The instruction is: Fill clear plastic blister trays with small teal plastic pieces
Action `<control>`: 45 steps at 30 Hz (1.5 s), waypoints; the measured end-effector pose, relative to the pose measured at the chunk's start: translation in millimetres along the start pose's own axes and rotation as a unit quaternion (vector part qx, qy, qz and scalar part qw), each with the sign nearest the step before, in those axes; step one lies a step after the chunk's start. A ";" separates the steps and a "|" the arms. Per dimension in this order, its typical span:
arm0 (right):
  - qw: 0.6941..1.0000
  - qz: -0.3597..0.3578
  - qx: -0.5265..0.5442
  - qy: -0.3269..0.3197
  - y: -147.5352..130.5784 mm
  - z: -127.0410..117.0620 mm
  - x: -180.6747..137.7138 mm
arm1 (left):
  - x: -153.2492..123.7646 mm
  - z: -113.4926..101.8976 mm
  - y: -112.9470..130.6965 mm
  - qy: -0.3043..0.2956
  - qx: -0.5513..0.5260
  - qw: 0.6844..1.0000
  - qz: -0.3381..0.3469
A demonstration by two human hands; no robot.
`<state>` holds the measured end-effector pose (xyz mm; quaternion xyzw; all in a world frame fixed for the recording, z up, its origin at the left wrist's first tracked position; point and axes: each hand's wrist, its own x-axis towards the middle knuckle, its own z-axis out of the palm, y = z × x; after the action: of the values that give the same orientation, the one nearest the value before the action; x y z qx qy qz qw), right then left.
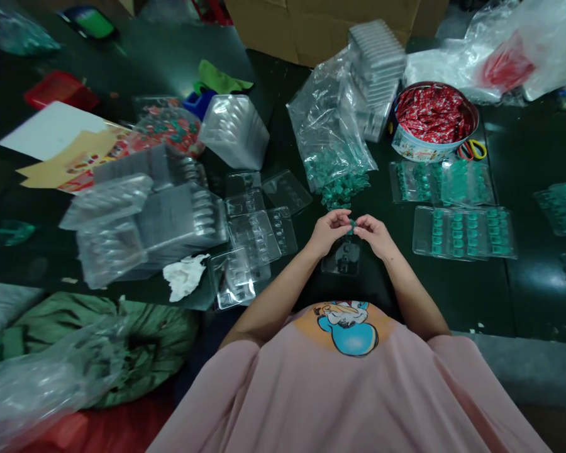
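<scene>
My left hand (327, 229) and my right hand (375, 234) meet over the dark table, fingers pinched together on a small green wrapped candy (352, 222) between them. Just below the hands lies an empty clear plastic blister tray (342, 259). A clear bag spilling green candies (334, 163) lies right behind my hands. To the right, filled blister trays with green candies (465, 231) lie flat in rows.
Stacks of empty clear trays (165, 214) crowd the left, with a white crumpled tissue (185, 275). A round tin of red sachets (432, 119) and scissors (472, 150) sit at the back right. A cardboard box (321, 25) stands behind. Plastic bags and green cloth lie at the lower left.
</scene>
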<state>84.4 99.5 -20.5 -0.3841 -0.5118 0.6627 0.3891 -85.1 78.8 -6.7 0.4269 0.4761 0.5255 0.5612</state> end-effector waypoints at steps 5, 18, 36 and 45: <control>1.000 -0.009 0.001 0.013 2.2 3.2 -2.7 | -1.3 0.7 1.1 -0.001 0.014 1.000 -0.024; 0.995 0.048 0.065 0.055 -2.3 13.5 -2.1 | -7.6 4.7 4.6 0.071 0.118 0.990 0.016; 0.989 0.047 0.125 0.065 -0.5 20.9 -4.8 | -9.1 6.2 3.8 0.065 0.114 0.991 0.020; 0.965 0.088 0.217 0.114 2.9 19.3 0.7 | -10.9 5.8 1.6 0.019 0.097 0.995 0.030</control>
<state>66.2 92.3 -20.0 -0.4069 -0.2718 0.7415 0.4590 -79.7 68.2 -3.1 0.4837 0.5221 0.5014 0.4919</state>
